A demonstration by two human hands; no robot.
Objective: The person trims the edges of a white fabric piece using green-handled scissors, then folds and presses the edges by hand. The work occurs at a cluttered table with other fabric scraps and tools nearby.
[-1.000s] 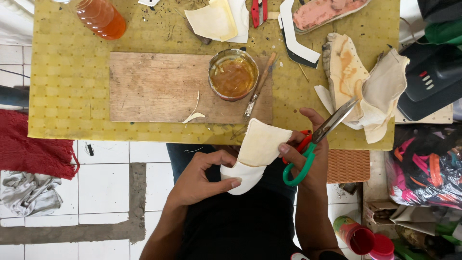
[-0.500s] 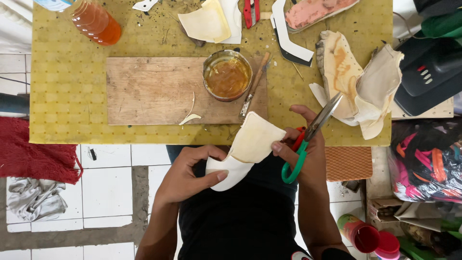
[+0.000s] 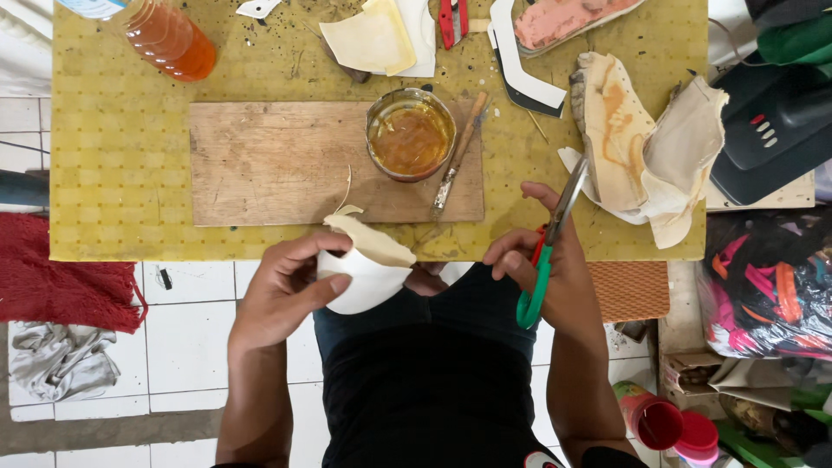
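Scissors (image 3: 548,238) are now lifting clear of the cream sheet piece (image 3: 368,264); a second ago they were meeting it. Left hand (image 3: 286,290) is grasping the folded piece alone, just off the desk's (image 3: 121,173) near edge. Right hand (image 3: 542,264) is gripping the green-handled scissors, blades pointing away

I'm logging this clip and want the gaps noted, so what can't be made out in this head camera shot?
Head view only:
- Cream sheet piece: its left part is covered by the left hand, so its full outline is hidden.
- Scissors: the red and green handles are partly hidden inside the right hand.
- Orange bottle: its top is cut off by the upper edge.
- Tin of amber liquid: how deep the liquid is cannot be told.
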